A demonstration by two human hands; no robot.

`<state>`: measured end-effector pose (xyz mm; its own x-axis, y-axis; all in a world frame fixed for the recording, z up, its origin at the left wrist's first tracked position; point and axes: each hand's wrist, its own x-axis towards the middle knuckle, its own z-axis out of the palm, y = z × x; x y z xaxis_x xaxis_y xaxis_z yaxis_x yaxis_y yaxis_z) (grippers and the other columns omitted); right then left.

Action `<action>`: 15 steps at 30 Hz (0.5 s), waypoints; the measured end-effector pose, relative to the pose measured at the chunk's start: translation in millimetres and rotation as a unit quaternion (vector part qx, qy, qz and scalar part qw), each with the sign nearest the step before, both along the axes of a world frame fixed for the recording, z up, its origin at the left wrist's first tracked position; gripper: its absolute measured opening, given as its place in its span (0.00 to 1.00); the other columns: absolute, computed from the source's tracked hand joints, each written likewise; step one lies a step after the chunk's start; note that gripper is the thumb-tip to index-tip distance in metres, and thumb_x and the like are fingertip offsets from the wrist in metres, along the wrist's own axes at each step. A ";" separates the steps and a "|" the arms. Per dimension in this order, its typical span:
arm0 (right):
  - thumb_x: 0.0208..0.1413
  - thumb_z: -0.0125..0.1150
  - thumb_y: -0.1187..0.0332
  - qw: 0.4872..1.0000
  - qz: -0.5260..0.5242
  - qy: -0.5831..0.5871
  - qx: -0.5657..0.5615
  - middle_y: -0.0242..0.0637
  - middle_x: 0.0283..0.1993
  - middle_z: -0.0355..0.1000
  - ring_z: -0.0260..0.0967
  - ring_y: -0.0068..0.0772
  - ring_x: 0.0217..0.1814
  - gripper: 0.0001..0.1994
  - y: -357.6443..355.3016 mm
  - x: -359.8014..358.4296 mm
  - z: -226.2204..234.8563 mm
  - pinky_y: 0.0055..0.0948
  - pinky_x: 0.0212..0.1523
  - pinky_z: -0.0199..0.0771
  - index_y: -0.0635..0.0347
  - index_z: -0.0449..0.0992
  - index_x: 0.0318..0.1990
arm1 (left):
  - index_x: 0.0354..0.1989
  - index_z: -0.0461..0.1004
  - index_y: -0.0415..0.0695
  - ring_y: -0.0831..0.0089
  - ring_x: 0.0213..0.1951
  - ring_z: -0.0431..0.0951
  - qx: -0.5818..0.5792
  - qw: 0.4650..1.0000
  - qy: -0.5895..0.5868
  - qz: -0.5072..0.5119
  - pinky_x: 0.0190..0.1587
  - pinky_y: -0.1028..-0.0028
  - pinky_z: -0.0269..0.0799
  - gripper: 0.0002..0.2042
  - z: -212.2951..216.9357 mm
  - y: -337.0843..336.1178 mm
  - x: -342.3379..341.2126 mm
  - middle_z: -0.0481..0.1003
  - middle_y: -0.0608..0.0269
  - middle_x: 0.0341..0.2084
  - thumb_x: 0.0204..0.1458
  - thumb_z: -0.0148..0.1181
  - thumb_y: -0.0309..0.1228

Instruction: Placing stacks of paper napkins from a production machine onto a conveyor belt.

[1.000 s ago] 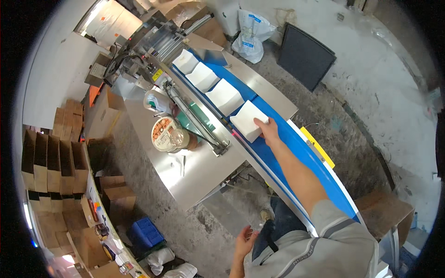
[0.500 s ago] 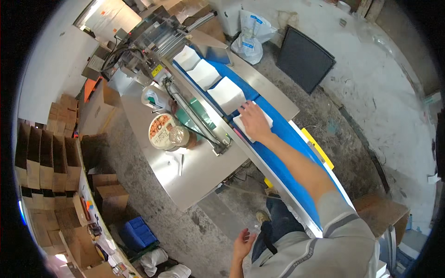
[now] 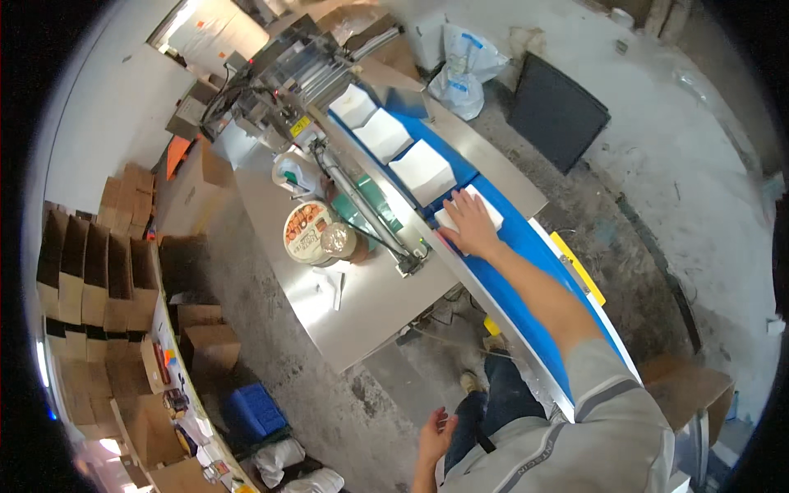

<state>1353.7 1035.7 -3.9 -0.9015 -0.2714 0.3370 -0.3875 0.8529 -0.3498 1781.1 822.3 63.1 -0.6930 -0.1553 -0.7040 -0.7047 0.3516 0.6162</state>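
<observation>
My right hand [image 3: 472, 224] reaches forward over a blue conveyor belt [image 3: 514, 279] and lies on a white block-shaped packet [image 3: 493, 215]. Its fingers are spread across the top, partly covering the packet. Ahead on the belt, a larger white packet [image 3: 422, 172], a second white packet [image 3: 383, 136] and a third white packet [image 3: 352, 106] lie in a row toward the machine. Down beside my body, my left hand [image 3: 437, 431] hangs away from the belt, fingers loosely bent and apart, with nothing seen in it.
Left of the belt, a steel table [image 3: 329, 333] carries a round printed tub [image 3: 306, 232] and a tape roll [image 3: 339, 240]. A machine [image 3: 263, 94] stands at the far end. A dark panel [image 3: 559, 111] leans at right; cardboard boxes [image 3: 94, 271] fill the left side.
The whole view has shifted, so the scene sits slightly further right. My right hand stays on the same packet, and my left hand still hangs low.
</observation>
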 end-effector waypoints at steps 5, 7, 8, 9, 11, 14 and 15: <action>0.56 0.62 0.57 0.981 -0.064 -0.086 -0.162 0.57 0.66 0.61 0.57 0.59 0.68 0.27 41.8 114.0 23.1 0.46 0.68 0.57 0.63 0.69 0.59 | 0.55 0.71 0.34 0.66 0.42 0.81 -0.010 0.985 0.087 -0.146 0.44 0.70 0.77 0.22 -9.7 -6.2 8.3 0.80 0.49 0.41 0.58 0.62 0.38; 0.58 0.61 0.54 0.955 -0.172 -0.114 -0.212 0.58 0.67 0.60 0.57 0.59 0.69 0.27 63.7 187.3 38.8 0.45 0.67 0.60 0.62 0.70 0.60 | 0.53 0.72 0.34 0.67 0.40 0.82 0.060 0.980 0.112 -0.155 0.43 0.70 0.77 0.20 -19.9 -5.9 3.6 0.80 0.52 0.39 0.58 0.61 0.37; 0.58 0.60 0.54 0.951 -0.189 -0.116 -0.214 0.59 0.66 0.60 0.57 0.58 0.69 0.27 75.6 225.1 48.1 0.46 0.68 0.59 0.64 0.71 0.59 | 0.51 0.74 0.34 0.69 0.38 0.81 0.041 0.972 0.127 -0.193 0.41 0.71 0.76 0.18 -9.4 -1.2 -3.0 0.80 0.53 0.37 0.57 0.62 0.35; 0.58 0.60 0.53 0.945 -0.208 -0.124 -0.220 0.58 0.66 0.61 0.60 0.57 0.68 0.27 82.3 263.1 60.5 0.45 0.66 0.62 0.63 0.71 0.59 | 0.49 0.74 0.34 0.70 0.37 0.81 0.084 0.970 0.124 -0.192 0.41 0.72 0.76 0.17 -10.3 -2.5 -2.9 0.80 0.54 0.35 0.57 0.62 0.33; 0.58 0.61 0.53 0.911 -0.243 -0.177 -0.282 0.56 0.64 0.63 0.66 0.53 0.63 0.27 103.0 337.1 97.2 0.43 0.61 0.69 0.62 0.71 0.58 | 0.42 0.76 0.35 0.76 0.30 0.77 0.160 0.962 0.122 -0.186 0.33 0.74 0.74 0.10 -39.5 -2.6 -2.3 0.79 0.60 0.29 0.57 0.62 0.29; 0.58 0.62 0.53 0.865 -0.330 -0.171 -0.336 0.54 0.58 0.71 0.75 0.46 0.52 0.26 160.6 457.5 138.1 0.38 0.52 0.76 0.63 0.72 0.58 | 0.33 0.75 0.38 0.82 0.19 0.69 0.236 0.938 0.070 -0.244 0.21 0.79 0.64 0.07 -0.4 60.6 -10.4 0.73 0.67 0.18 0.59 0.60 0.30; 0.59 0.62 0.54 0.857 -0.345 -0.165 -0.345 0.53 0.56 0.73 0.76 0.44 0.51 0.26 178.3 498.1 149.5 0.37 0.51 0.76 0.64 0.73 0.57 | 0.33 0.75 0.38 0.82 0.19 0.69 0.245 0.923 0.064 -0.290 0.21 0.79 0.64 0.07 14.5 86.5 -7.6 0.73 0.67 0.18 0.59 0.60 0.30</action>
